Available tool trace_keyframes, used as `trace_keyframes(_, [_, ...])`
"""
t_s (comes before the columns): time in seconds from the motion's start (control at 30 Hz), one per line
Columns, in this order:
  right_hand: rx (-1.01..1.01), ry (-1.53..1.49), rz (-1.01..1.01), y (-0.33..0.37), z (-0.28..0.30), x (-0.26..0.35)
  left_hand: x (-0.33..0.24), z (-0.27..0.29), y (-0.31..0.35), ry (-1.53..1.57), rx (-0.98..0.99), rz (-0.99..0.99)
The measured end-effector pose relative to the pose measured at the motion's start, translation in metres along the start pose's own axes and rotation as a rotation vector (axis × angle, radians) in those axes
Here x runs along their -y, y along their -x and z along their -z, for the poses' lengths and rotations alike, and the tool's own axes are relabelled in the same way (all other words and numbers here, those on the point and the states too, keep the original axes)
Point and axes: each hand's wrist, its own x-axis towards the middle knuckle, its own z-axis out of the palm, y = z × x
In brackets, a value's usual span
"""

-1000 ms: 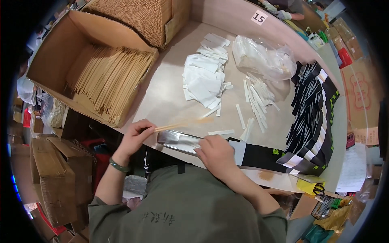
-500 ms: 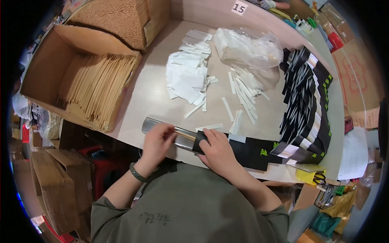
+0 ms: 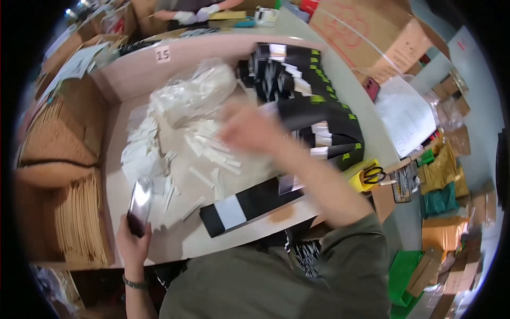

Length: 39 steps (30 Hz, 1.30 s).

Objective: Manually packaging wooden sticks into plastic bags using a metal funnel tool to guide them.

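Observation:
My left hand (image 3: 133, 242) is closed around the lower end of a shiny metal trough (image 3: 141, 199), which is tilted up at the near left of the table. My right hand (image 3: 249, 127) is smeared by motion over a heap of white paper strips (image 3: 212, 146). A blurred black paper sleeve (image 3: 300, 112) with a pale band lies just right of that hand; I cannot tell whether the fingers hold it. Flat black sleeves (image 3: 260, 206) with a white band (image 3: 229, 211) lie near the front edge. Many filled black sleeves (image 3: 321, 87) are piled at the right.
At left stand a cardboard box (image 3: 79, 220) of thin wooden sticks and another packed box (image 3: 64, 127). White paper pieces (image 3: 141, 154) and a clear plastic bag (image 3: 194, 90) lie mid-table. Scissors (image 3: 374, 174) sit in a yellow holder at right. Across the partition are a person's gloved hands (image 3: 196, 15).
My hands have parted. The left has carried the metal trough leftward, off the black sleeves; the right has swung up toward the pile. The view has turned right.

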Motion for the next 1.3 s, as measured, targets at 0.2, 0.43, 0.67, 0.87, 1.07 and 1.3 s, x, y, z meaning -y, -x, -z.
trace_keyframes(0.2, [-0.013, 0.055, 0.404, 0.08, -0.046, 0.016, -0.031, -0.024, 0.037, 0.59, 0.735, 0.201])
trace_keyframes(0.43, [-0.034, 0.114, 0.274, 0.09, -0.136, 0.06, -0.07, -0.037, 0.021, 0.454, 1.002, 0.145])
trace_keyframes(0.67, [0.139, -0.069, -0.309, 0.077, -0.157, 0.104, -0.004, -0.048, 0.044, 0.003, 0.345, -0.05])
trace_keyframes(0.87, [0.119, -0.25, -0.475, 0.061, -0.161, 0.107, 0.015, -0.037, 0.044, -0.057, 0.482, -0.106])
trace_keyframes(1.07, [-0.096, -0.225, -0.487, 0.048, -0.215, 0.136, -0.001, -0.052, 0.02, -0.079, 0.681, -0.303])
trace_keyframes(1.3, [-0.843, -0.182, -0.509, 0.105, -0.165, 0.111, -0.053, -0.075, 0.005, 0.006, 0.544, -0.649])
